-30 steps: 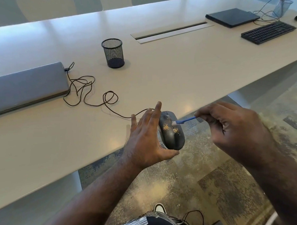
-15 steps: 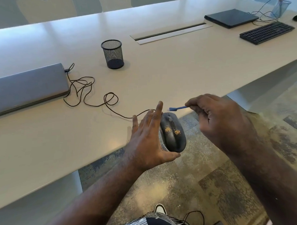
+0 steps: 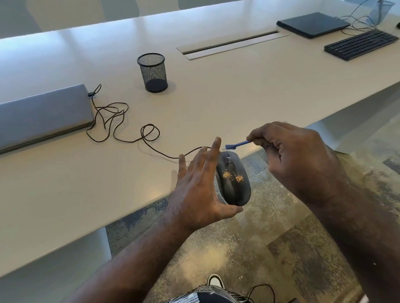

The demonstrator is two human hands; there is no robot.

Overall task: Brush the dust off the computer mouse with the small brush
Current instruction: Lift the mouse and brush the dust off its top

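midway through a cleaning job, one dark computer mouse [image 3: 233, 179] is held off the near edge of the pale surface [image 3: 215, 100], above the floor, with two small patches of tan dust [image 3: 227, 175] on its back. the left hand [image 3: 200, 188] cradles it, fingers fairly straight along its far side and thumb under its rear end. the right hand [image 3: 295, 156] pinches one small blue brush [image 3: 236, 145], whose tip hovers just above the mouse's front, clear of the dust.

the likely slip: with so light a hold, a firm stroke could tip the mouse out of the hand, leaving it dangling by its one cable [image 3: 124, 122]. a short stroke could also smear the grit toward the wheel rather than off the shell.

further out lie one mesh pen cup [image 3: 153, 72], two closed laptops, grey [image 3: 34, 117] and dark [image 3: 312, 24], and one keyboard [image 3: 361, 44].
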